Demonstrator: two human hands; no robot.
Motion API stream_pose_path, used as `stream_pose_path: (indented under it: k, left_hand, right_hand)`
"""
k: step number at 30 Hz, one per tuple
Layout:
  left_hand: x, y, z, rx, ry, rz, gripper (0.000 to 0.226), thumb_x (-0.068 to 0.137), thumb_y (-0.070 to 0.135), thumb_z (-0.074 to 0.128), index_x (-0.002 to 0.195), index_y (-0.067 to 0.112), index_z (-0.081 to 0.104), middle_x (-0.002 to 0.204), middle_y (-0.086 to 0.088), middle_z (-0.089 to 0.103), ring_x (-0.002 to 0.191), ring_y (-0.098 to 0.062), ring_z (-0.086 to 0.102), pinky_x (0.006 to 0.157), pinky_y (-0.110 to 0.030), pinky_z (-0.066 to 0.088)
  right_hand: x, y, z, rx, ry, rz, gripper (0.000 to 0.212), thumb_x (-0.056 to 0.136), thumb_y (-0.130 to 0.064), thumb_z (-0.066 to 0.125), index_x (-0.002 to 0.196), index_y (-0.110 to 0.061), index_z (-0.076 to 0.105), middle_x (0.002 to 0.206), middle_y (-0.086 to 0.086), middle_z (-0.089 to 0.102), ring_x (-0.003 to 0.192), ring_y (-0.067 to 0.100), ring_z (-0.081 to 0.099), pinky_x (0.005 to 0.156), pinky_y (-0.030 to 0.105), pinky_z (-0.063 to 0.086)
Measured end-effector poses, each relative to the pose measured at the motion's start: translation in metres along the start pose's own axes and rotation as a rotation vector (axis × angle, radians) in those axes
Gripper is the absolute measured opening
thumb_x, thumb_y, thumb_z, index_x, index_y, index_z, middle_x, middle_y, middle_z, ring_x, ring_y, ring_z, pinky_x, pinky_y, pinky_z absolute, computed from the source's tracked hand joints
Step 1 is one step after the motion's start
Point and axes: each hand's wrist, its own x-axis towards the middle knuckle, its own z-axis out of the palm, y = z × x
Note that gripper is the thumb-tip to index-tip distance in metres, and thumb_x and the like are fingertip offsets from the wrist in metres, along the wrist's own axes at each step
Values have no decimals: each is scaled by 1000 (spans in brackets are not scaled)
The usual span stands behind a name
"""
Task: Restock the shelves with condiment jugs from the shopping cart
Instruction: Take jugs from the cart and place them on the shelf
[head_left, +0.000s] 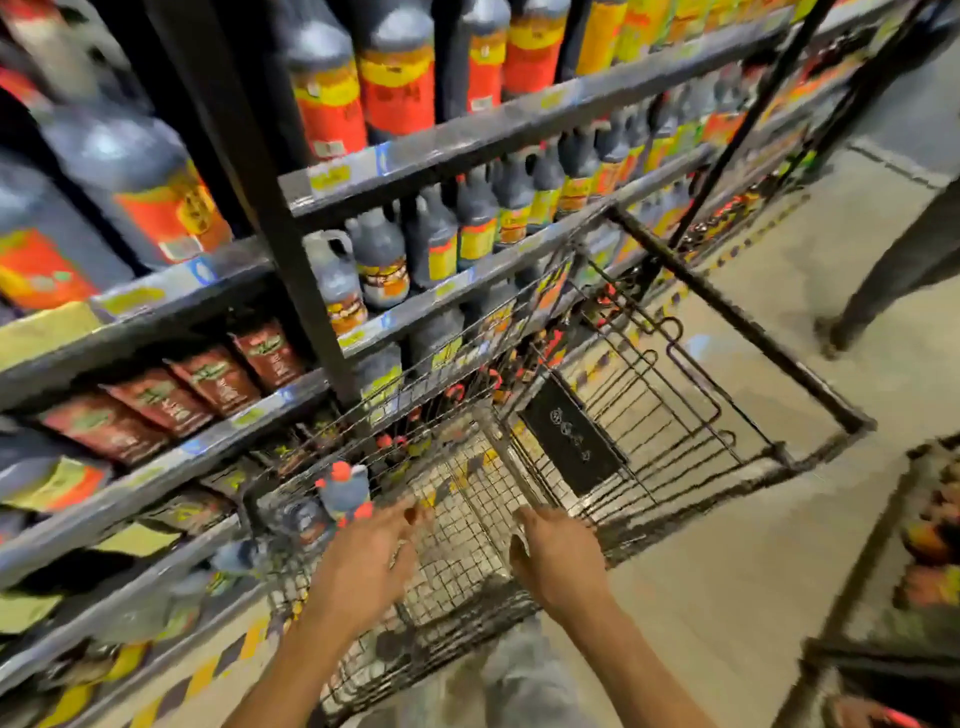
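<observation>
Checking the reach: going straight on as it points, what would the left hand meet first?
Probably the metal wire-mesh floor of the shopping cart; the dark plastic jug with the red cap sits left of where the left hand points. Depth is unclear.

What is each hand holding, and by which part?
Nothing: the left hand and right hand are both open over the cart, fingers spread.

Brown pouches (156, 405) lined up; striped tape (200, 678) along floor (727, 597).
</observation>
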Motion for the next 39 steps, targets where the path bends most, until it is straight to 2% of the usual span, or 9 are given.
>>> stream_pose_path:
  k: [5, 11, 18, 23, 26, 29, 32, 36, 39]
  left_hand:
    - [-9, 3, 17, 64, 2, -391, 19, 66, 24, 81, 82, 28, 70, 74, 4, 70, 62, -19, 68, 49, -30, 53]
    - [-28, 18, 69, -270, 55, -769, 21, 87, 28, 61, 104, 20, 69, 102, -4, 72, 95, -30, 69, 78, -38, 56]
    - [-30, 8, 110, -444, 51, -918, 39, 93, 29, 54, 128, 15, 63, 127, -8, 65, 116, -29, 62, 97, -35, 47]
    - [-30, -27, 147, -465, 106, -916, 39, 84, 34, 46, 112, 16, 66, 108, -10, 69, 99, -34, 66, 81, -43, 56]
    - [-27, -42, 167, -511, 185, -958, 19, 88, 22, 59, 105, 15, 66, 103, -10, 69, 91, -32, 67, 77, -43, 57]
    - [-24, -45, 188, -609, 269, -937, 22, 88, 12, 67, 110, 13, 65, 102, -7, 66, 87, -27, 64, 77, -39, 55]
    - [-27, -45, 202, -826, 300, -992, 41, 85, 18, 74, 123, 15, 59, 112, 1, 60, 90, -19, 60, 85, -43, 56]
    - [-26, -46, 209, -963, 350, -1027, 94, 68, 60, 75, 141, 9, 46, 140, -8, 52, 124, -30, 55, 103, -47, 48]
    - [-18, -49, 190, -1093, 337, -1025, 107, 69, 41, 89, 154, 17, 27, 147, 8, 37, 133, -15, 44, 98, -23, 46]
  right_hand:
    - [62, 2, 7, -47, -201, -317, 33, 94, -31, 54, 125, -23, 62, 114, 2, 69, 104, 27, 68, 87, 39, 56]
    - [118, -12, 50, -132, -417, -536, 27, 94, -31, 60, 118, -21, 64, 111, 6, 72, 96, 27, 71, 83, 41, 61]
    - [160, -61, 113, 103, -531, -567, 48, 96, -37, 64, 138, -19, 49, 107, 9, 69, 91, 33, 71, 62, 33, 48]
    - [182, -96, 152, 380, -511, -450, 51, 95, -35, 68, 139, -15, 53, 128, 13, 64, 116, 32, 62, 98, 38, 49]
    - [190, -114, 172, 494, -501, -470, 33, 96, -29, 68, 124, -13, 60, 117, 9, 65, 107, 28, 61, 82, 25, 40]
    - [192, -118, 194, 623, -434, -511, 29, 95, -31, 68, 118, -14, 62, 109, 4, 70, 98, 27, 65, 75, 36, 50]
    - [194, -112, 200, 713, -437, -481, 24, 93, -29, 73, 111, -18, 61, 103, -4, 67, 97, 19, 65, 78, 38, 53]
    - [207, -109, 192, 903, -478, -371, 9, 93, -10, 72, 97, -8, 64, 82, -2, 62, 71, -7, 57, 72, 19, 45]
    - [203, -112, 181, 920, -570, -380, 17, 96, -7, 67, 80, -8, 63, 63, 6, 47, 57, 1, 44, 60, 13, 38]
